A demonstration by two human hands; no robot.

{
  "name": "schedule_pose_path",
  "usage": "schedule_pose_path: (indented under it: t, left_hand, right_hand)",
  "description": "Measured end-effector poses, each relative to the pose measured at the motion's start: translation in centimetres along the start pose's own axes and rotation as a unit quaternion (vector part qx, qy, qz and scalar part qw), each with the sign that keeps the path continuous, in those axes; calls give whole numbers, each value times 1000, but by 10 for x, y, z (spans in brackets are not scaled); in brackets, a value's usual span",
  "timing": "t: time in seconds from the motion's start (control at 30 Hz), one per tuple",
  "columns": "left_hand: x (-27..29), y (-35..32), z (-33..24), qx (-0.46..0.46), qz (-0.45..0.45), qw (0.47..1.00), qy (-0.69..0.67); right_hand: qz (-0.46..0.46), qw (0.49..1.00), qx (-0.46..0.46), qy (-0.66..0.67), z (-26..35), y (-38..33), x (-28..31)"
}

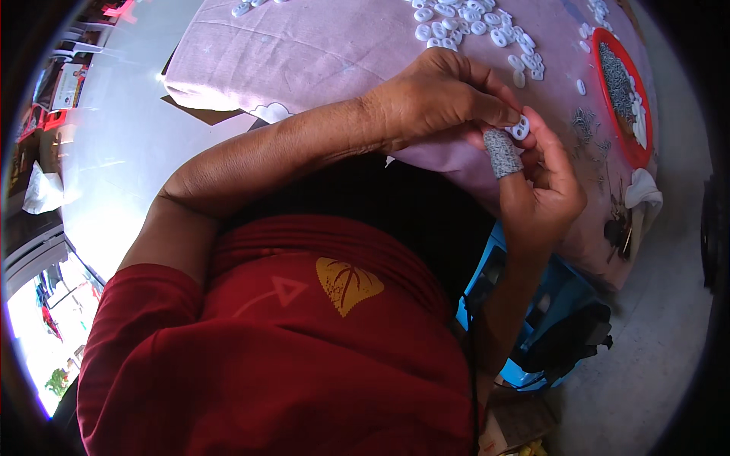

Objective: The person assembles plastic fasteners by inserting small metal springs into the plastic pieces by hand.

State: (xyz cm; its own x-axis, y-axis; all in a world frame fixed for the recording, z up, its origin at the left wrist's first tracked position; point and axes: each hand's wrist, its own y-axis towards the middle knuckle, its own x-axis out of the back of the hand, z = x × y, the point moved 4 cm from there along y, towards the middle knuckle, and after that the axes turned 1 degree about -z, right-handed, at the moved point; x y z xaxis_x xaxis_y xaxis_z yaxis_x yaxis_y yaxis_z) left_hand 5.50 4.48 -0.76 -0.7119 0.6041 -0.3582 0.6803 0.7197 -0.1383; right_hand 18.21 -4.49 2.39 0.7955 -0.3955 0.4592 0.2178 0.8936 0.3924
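Between my two hands sits a small white oval plastic piece with holes (519,128), above the near right part of the cloth-covered table. My left hand (445,95) reaches across from the left, its thumb and fingertips closed at the piece's left side. Fingers of my right hand (544,178) pinch the same piece from the right and below. A grey knitted sleeve (502,152) wraps the right thumb. Whether a smaller part is also in the fingers I cannot tell. Many similar white oval pieces (477,28) lie loose just beyond my left hand.
At the right stands a red tray (641,156) holding small grey metal parts, probably springs, and white pieces. Loose grey parts (584,125) lie on the pink cloth (304,49). Dark-handled tools (620,228) and a white cloth (643,190) rest by the right edge. A blue object (559,285) is below.
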Motion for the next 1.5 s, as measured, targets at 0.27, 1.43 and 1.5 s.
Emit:
schedule_pose_path:
  t: [0.27, 1.43, 1.5]
  left_hand:
    - [-2, 1, 1, 5, 25, 1000, 10]
    - [-5, -6, 8, -105, 36, 991, 77]
    - [-5, -6, 7, -103, 36, 992, 63]
  right_hand:
    - [-23, 996, 53, -68, -2, 1, 4]
    - [98, 930, 168, -311, 30, 13, 1]
    - [101, 931, 167, -310, 31, 14, 2]
